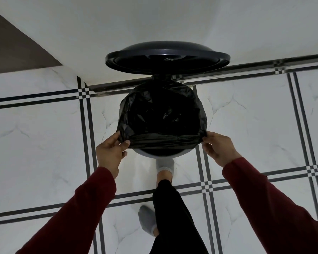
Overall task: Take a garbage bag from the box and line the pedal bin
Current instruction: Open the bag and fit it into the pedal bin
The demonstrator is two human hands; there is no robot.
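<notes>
Hands (163,153) pinching garbage bag (162,114) rim.

No readable text, label, brand, number or sign shows anywhere: the pedal bin (165,154), its lid (167,57) and the garbage bag (162,114) are plain black.

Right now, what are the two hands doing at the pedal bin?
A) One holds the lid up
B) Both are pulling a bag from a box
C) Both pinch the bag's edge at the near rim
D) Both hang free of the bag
C: the left hand and right hand each pinch the black garbage bag at the bin's near rim, while the lid stands open untouched.
</notes>
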